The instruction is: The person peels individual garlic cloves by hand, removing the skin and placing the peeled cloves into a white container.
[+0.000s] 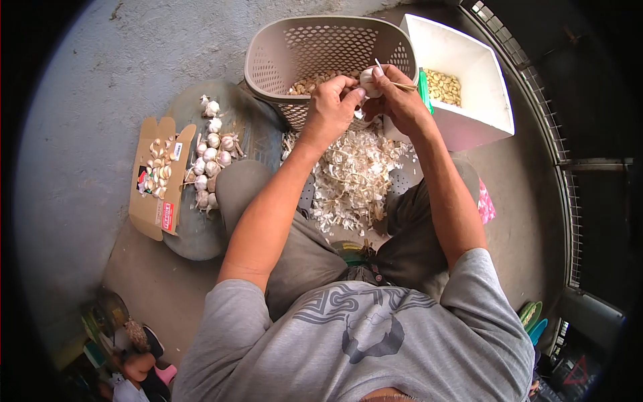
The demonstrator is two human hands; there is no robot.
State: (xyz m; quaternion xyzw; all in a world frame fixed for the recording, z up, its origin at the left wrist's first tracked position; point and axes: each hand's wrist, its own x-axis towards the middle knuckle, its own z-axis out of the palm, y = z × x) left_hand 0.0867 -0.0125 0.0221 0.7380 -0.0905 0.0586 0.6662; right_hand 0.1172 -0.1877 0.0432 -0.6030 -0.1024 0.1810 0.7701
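A white garlic bulb (368, 81) is held between my two hands, over the near rim of a perforated basket (268, 94). My left hand (330, 110) has its fingers closed at the bulb's left side. My right hand (399, 100) is closed round the other side, its thumb on the bulb. A thin straw-coloured stick (404, 86) pokes out of the right hand, and a narrow white tip shows above its thumb; I cannot tell whether these belong to one tool. Loose unpeeled cloves (306, 86) lie inside the basket below.
A white foam box (492, 100) with peeled cloves (442, 88) stands at right, something green (424, 92) on its edge. Papery skins (355, 171) heap between my feet. On a grey round surface (191, 244) at left lie whole bulbs (210, 155) and a cardboard box (154, 218) holding cloves.
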